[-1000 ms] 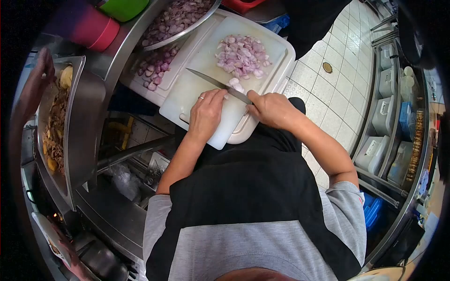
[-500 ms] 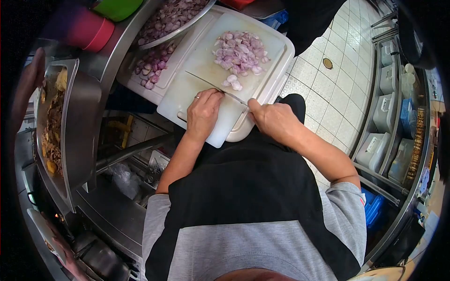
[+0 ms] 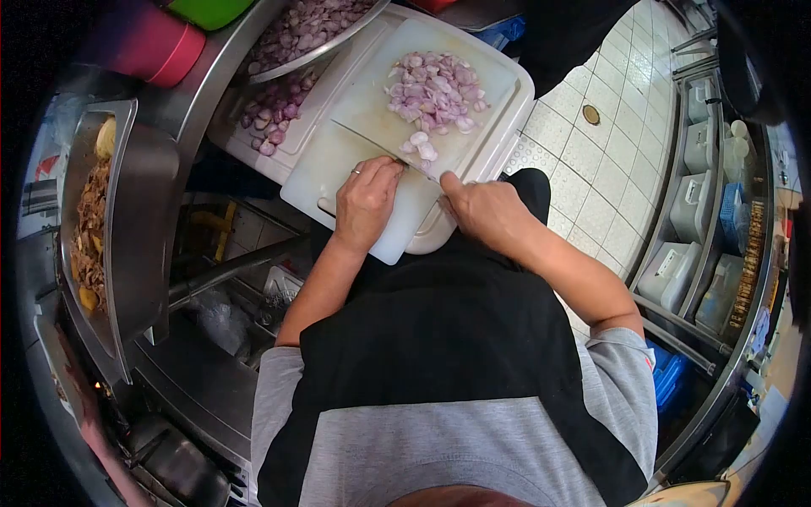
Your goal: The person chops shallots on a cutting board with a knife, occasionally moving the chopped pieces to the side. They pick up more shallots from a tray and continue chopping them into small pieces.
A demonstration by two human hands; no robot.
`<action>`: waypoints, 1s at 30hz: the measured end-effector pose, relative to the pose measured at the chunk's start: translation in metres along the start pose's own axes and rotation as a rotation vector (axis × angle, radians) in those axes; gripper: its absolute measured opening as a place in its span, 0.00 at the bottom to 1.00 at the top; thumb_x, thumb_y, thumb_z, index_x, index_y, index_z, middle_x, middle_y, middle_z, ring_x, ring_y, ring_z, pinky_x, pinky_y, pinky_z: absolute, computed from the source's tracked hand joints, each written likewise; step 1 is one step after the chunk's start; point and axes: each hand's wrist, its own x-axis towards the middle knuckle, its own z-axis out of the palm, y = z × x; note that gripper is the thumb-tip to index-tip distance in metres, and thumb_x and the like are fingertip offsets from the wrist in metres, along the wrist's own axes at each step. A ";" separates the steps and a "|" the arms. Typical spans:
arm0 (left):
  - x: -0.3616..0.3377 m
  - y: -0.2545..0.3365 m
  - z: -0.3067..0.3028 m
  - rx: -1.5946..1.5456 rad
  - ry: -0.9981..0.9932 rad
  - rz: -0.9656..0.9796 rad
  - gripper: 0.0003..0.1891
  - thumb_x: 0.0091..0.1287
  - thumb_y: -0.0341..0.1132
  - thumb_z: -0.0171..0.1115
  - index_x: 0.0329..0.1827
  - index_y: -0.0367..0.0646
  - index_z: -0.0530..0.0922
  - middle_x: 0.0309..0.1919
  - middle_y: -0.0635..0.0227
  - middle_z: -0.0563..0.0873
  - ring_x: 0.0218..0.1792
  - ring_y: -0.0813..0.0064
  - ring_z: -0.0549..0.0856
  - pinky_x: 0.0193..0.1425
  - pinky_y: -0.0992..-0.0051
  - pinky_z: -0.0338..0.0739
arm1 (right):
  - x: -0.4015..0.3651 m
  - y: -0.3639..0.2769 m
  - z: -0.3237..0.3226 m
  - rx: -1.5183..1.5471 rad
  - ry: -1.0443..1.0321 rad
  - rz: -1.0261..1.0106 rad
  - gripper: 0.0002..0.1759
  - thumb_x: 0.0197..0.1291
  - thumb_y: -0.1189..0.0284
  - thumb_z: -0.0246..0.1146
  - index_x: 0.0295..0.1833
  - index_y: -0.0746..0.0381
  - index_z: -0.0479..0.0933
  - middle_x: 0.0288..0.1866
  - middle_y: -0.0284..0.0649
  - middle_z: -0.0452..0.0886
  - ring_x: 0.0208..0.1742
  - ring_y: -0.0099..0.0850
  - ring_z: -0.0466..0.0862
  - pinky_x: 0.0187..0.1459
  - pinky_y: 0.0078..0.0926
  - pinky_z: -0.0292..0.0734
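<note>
My right hand (image 3: 486, 207) is wrapped round the handle of a kitchen knife (image 3: 372, 143). The blade lies slantwise across a white cutting board (image 3: 325, 173). Close against the blade, my left hand (image 3: 367, 203) presses down with curled fingers and wears a ring; whatever is under the fingertips is hidden. Just beyond the blade lie a few fresh shallot slices (image 3: 419, 145). A larger heap of sliced shallots (image 3: 435, 91) covers the board's far part. Whole peeled shallots (image 3: 274, 118) lie to the left, on the pale tray-like surface beneath the board.
A metal bowl (image 3: 325, 57) of sliced shallots stands at the far left. A steel container (image 3: 139, 237) of cooked food is on the left counter. Someone in dark clothing (image 3: 562, 38) stands ahead. Lidded bins (image 3: 672, 270) line the right shelf above the tiled floor (image 3: 583, 198).
The knife's handle end and my right hand have shifted slightly up and to the left. My left hand stays at the blade. A person's hand at the far left has left its earlier place.
</note>
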 end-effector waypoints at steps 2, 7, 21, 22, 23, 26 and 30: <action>-0.001 0.000 0.000 0.000 0.007 -0.001 0.09 0.56 0.22 0.68 0.39 0.41 0.82 0.41 0.63 0.85 0.43 0.61 0.85 0.47 0.66 0.81 | 0.009 0.006 0.007 -0.003 0.037 -0.016 0.12 0.68 0.66 0.59 0.43 0.63 0.67 0.19 0.46 0.80 0.23 0.48 0.84 0.23 0.46 0.77; -0.002 0.000 0.000 0.026 -0.007 -0.007 0.08 0.56 0.22 0.68 0.38 0.41 0.82 0.40 0.63 0.85 0.43 0.61 0.86 0.47 0.65 0.82 | 0.000 0.001 -0.019 -0.011 0.014 -0.070 0.13 0.68 0.65 0.59 0.44 0.63 0.67 0.19 0.47 0.80 0.23 0.50 0.83 0.23 0.47 0.77; -0.001 0.000 0.002 0.017 0.029 0.026 0.06 0.57 0.23 0.69 0.36 0.39 0.81 0.37 0.62 0.86 0.39 0.61 0.86 0.42 0.66 0.82 | 0.000 0.000 -0.028 0.023 -0.049 -0.050 0.13 0.67 0.66 0.60 0.45 0.64 0.67 0.19 0.48 0.80 0.24 0.50 0.84 0.25 0.47 0.77; -0.001 -0.001 0.002 0.019 0.033 0.024 0.06 0.57 0.23 0.69 0.36 0.39 0.81 0.37 0.62 0.86 0.39 0.61 0.86 0.42 0.66 0.82 | -0.003 -0.002 -0.031 0.036 -0.078 -0.021 0.13 0.67 0.66 0.60 0.45 0.64 0.67 0.19 0.49 0.80 0.25 0.50 0.84 0.25 0.47 0.77; 0.000 -0.001 0.002 0.022 0.037 0.024 0.06 0.57 0.23 0.69 0.35 0.40 0.81 0.37 0.62 0.86 0.39 0.61 0.86 0.42 0.66 0.82 | -0.004 -0.002 -0.029 0.036 -0.080 -0.019 0.13 0.67 0.66 0.60 0.45 0.64 0.67 0.19 0.49 0.80 0.25 0.50 0.84 0.25 0.47 0.77; 0.002 0.002 0.001 0.017 0.037 0.022 0.06 0.57 0.23 0.69 0.35 0.40 0.81 0.37 0.62 0.86 0.39 0.61 0.86 0.42 0.66 0.82 | -0.001 0.004 -0.012 0.060 -0.040 -0.036 0.12 0.67 0.67 0.59 0.45 0.64 0.67 0.19 0.49 0.79 0.24 0.50 0.84 0.24 0.47 0.77; 0.002 0.001 0.001 0.014 0.046 0.034 0.07 0.57 0.22 0.68 0.36 0.39 0.81 0.37 0.62 0.86 0.40 0.62 0.86 0.43 0.67 0.82 | 0.023 0.010 0.003 0.090 -0.008 -0.056 0.13 0.68 0.66 0.59 0.44 0.64 0.67 0.19 0.49 0.79 0.25 0.52 0.83 0.26 0.49 0.77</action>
